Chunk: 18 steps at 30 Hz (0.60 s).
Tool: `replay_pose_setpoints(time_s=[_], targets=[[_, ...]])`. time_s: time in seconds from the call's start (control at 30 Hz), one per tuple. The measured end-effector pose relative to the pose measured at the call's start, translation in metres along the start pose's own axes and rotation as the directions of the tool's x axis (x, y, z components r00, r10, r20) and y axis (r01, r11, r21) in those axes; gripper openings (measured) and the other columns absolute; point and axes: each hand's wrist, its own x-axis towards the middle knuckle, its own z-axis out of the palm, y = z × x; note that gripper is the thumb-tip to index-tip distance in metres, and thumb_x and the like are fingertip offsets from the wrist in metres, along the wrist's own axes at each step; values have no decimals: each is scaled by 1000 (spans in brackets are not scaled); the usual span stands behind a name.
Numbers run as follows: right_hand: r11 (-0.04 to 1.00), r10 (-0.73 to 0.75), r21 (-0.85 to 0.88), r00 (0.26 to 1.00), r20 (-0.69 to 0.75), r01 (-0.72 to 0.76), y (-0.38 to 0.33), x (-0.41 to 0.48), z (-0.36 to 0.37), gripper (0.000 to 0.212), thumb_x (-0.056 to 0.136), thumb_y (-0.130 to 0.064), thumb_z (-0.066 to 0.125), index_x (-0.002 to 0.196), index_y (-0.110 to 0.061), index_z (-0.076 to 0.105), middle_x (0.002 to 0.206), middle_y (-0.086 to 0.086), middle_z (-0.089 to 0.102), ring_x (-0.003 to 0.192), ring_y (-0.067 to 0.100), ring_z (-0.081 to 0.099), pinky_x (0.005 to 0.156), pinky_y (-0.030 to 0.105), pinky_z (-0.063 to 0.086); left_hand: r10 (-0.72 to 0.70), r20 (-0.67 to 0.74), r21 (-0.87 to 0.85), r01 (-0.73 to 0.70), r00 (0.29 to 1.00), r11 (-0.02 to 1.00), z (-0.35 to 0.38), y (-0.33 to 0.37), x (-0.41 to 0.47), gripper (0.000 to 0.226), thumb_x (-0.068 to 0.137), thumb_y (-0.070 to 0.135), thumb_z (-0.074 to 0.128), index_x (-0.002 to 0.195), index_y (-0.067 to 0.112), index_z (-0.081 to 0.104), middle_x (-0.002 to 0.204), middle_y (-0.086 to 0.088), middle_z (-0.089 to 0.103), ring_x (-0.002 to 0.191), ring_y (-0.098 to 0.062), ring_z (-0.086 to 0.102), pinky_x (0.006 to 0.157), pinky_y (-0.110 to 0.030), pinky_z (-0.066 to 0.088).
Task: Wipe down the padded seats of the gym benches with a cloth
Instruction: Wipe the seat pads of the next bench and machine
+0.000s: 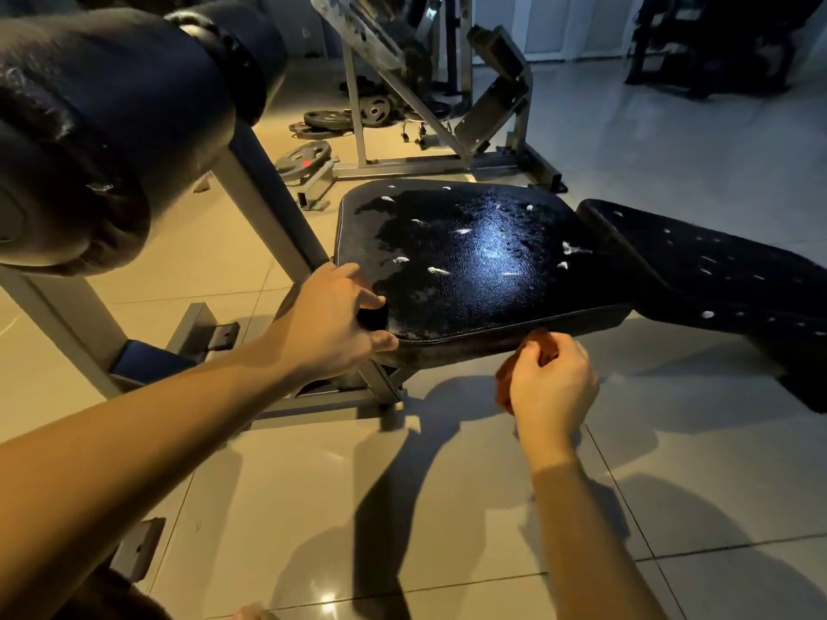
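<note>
A black padded seat [474, 261] fills the middle of the view, shiny and flecked with several small white bits. Its back pad [716, 279] slopes off to the right, speckled white too. My left hand [331, 324] grips the seat's near left corner, with the fingers on top and the thumb at the edge. My right hand [552, 387] hovers just below the seat's front edge and is curled round a bunched reddish-orange cloth [543, 346], most of which is hidden in the fist.
Two big black roller pads [112, 109] on a grey frame [268, 203] loom at the upper left. Weight plates [326, 120] lie on the tiled floor behind, beside a metal machine frame [447, 140]. A dark rack [716, 38] stands at the far right.
</note>
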Motion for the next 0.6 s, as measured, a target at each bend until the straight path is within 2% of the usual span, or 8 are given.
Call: replay_pose_setpoints(time_s=[0.07, 0.13, 0.2, 0.27, 0.37, 0.47, 0.53, 0.6], targets=[[999, 48, 23, 998, -28, -47, 2, 7, -1, 11, 95, -12, 61, 98, -5, 70, 98, 11, 68, 90, 32, 62, 78, 35, 45, -6, -12, 21, 6, 1000, 1000, -1, 1, -2, 58, 78, 57, 78, 127, 25, 71, 115, 8, 56, 111, -12, 45, 88, -30, 39], [999, 11, 30, 1000, -6, -11, -12, -15, 5, 7, 94, -10, 63, 95, -6, 69, 94, 9, 67, 85, 25, 59, 74, 30, 40, 9, 7, 83, -10, 1000, 996, -2, 7, -1, 56, 81, 56, 77, 127, 25, 70, 118, 7, 56, 113, -15, 46, 95, -35, 42], [988, -136, 76, 990, 28, 134, -32, -49, 15, 3, 92, -7, 67, 93, -9, 69, 88, 5, 64, 77, 21, 54, 68, 27, 33, 38, 33, 149, -43, 999, 988, -4, 13, 2, 52, 84, 54, 75, 127, 26, 70, 120, 5, 55, 114, -16, 47, 99, -40, 43], [950, -309, 86, 943, 121, 300, -45, -76, 22, 4, 92, -8, 68, 93, -12, 68, 85, 0, 60, 74, 20, 55, 64, 27, 34, 50, 44, 167, -56, 998, 984, -7, 17, 4, 49, 84, 51, 73, 126, 26, 70, 119, 4, 55, 113, -17, 47, 99, -41, 44], [910, -415, 80, 895, 165, 407, -42, -73, 19, 3, 94, -13, 67, 94, -16, 68, 86, -4, 58, 72, 13, 51, 62, 23, 33, 53, 62, 186, -63, 997, 981, -7, 17, 4, 50, 85, 52, 71, 129, 28, 68, 122, 4, 55, 115, -18, 47, 101, -43, 43], [970, -241, 22, 970, 40, 240, -19, -36, 9, 2, 91, -11, 68, 90, -13, 68, 86, 3, 63, 73, 20, 54, 64, 27, 30, 53, 65, 161, -63, 996, 985, -6, 11, 0, 51, 87, 54, 71, 131, 28, 67, 126, 5, 55, 117, -18, 46, 102, -44, 40], [998, -59, 20, 998, -19, 60, -2, -7, 3, 4, 91, -11, 66, 92, -8, 69, 90, 10, 67, 82, 32, 62, 70, 31, 39, 49, 52, 144, -56, 997, 988, -5, 10, -3, 52, 87, 55, 70, 132, 28, 66, 128, 5, 55, 118, -18, 46, 102, -43, 39], [999, 32, 32, 999, -35, -31, -3, -2, 3, 8, 92, -12, 65, 92, -5, 68, 92, 14, 68, 86, 36, 62, 75, 40, 47, 57, 53, 148, -65, 997, 987, -4, 10, -3, 51, 88, 55, 70, 131, 28, 67, 127, 4, 56, 118, -18, 46, 102, -43, 39]])
